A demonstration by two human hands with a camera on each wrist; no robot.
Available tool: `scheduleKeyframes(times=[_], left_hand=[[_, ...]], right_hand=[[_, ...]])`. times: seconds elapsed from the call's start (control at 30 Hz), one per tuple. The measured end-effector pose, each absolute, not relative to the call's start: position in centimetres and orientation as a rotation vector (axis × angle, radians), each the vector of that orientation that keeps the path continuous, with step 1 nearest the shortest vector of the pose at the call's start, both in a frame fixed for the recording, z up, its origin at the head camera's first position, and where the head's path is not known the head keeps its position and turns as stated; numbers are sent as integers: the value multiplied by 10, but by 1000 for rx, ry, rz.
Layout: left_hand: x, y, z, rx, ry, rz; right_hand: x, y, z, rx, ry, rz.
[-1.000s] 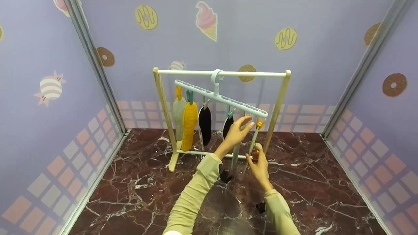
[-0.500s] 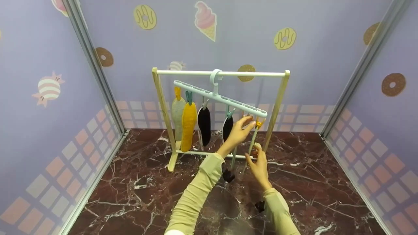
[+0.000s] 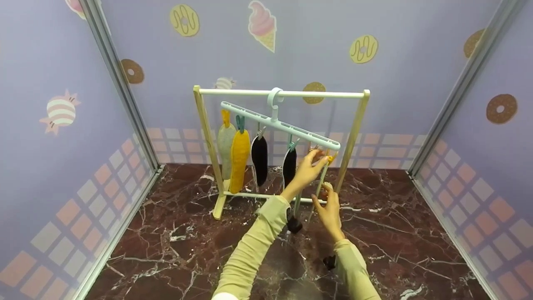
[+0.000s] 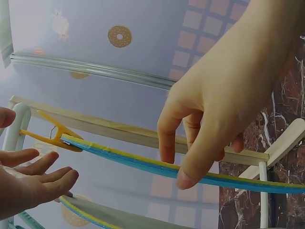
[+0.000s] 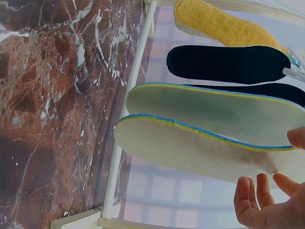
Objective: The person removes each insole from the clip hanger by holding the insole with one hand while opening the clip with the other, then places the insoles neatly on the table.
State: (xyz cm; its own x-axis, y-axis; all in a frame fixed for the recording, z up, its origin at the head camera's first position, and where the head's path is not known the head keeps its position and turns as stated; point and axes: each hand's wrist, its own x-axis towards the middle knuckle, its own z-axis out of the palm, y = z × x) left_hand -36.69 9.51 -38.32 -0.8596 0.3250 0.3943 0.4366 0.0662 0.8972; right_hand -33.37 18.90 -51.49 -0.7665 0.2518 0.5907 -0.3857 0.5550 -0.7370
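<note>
Near the right end of the hanger (image 3: 283, 124), a pale insole (image 3: 322, 179) with blue and yellow edge layers (image 4: 133, 160) hangs from a yellow clothespin (image 4: 55, 136). My left hand (image 3: 307, 168) is beside that clothespin, thumb and fingers apart with a gap around it (image 4: 43, 181). Lower down, my right hand (image 3: 331, 212) loosely holds the insole, thumb on one face and fingers on the other; in the left wrist view, that hand (image 4: 219, 105) reaches across its edge. A second pale insole (image 5: 209, 107) hangs just behind. Part of the right hand (image 5: 271, 202) is cut off in its wrist view.
The hanger tilts down rightward on a wooden rack's top bar (image 3: 233, 92). Further left hang black insoles (image 3: 260, 160) (image 3: 289, 164), a yellow insole (image 3: 240, 160) and a grey insole (image 3: 227, 146). Dark marbled tabletop (image 3: 166, 258) and patterned walls (image 3: 125, 33) surround the rack.
My left hand has shifted slightly right, toward the yellow clothespin. The right hand and the insole have barely moved.
</note>
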Motion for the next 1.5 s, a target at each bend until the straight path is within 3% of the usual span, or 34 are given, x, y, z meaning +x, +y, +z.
scheduleKeyframes(times=[1.5], left_hand=[[-376, 116, -380, -807, -2255, -1614]], right_hand=[[-338, 188, -506, 166, -2036, 1299]])
